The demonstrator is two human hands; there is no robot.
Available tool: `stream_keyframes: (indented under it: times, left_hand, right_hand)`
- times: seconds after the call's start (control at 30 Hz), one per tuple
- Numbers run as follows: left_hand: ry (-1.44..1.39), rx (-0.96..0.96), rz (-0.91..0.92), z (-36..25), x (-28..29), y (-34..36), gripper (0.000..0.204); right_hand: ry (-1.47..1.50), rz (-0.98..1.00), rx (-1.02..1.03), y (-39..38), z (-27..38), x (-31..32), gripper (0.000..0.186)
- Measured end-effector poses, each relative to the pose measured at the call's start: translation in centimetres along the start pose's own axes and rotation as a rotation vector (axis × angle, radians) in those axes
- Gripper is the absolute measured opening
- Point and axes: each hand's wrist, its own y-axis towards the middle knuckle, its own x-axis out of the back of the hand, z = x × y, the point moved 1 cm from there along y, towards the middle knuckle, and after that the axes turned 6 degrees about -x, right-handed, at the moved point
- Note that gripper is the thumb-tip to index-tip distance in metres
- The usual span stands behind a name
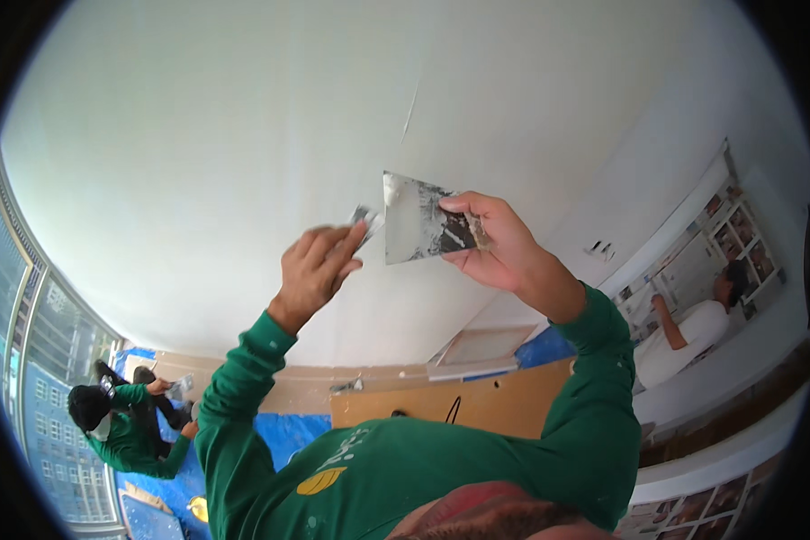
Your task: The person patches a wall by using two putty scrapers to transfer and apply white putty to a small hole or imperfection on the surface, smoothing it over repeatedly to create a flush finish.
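In front of a white wall (243, 135), my right hand (510, 254) grips a wide putty knife (405, 220) by its dark, smeared handle end, thumb on top. Its broad blade faces left and carries a dab of pale putty at the upper corner. Close to that blade, my left hand (313, 270) is closed around a smaller putty knife (366, 220), whose metal end looks slightly blurred. Whether the two blades touch, I cannot tell. Above them a thin line (411, 112) runs down the wall. Both my arms are raised in green sleeves.
At the lower left a person in green (126, 427) crouches with a tool, on blue sheeting (279, 435) by tall windows (58, 333). A brown board (441, 409) lies below me. Another person in white (693, 337) is at the right, near a picture-covered panel (738, 234).
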Motion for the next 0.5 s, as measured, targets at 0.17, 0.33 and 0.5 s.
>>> stream_keyframes:
  times: [0.17,0.33,0.5]
  left_hand:
    - [-0.101,0.249,0.169,-2.4,-0.2,-8.0,0.047]
    - [-0.17,0.614,0.032,-6.4,-0.7,-15.7,0.036]
    - [-0.182,0.893,-0.015,-10.5,-0.4,-21.6,0.029]
  right_hand:
    - [-0.37,-0.07,0.514,0.3,16.4,-3.2,0.025]
    - [-1.121,-0.441,1.118,-1.0,33.3,-11.2,0.034]
    - [-1.956,-0.941,1.756,0.5,42.6,-16.8,0.028]
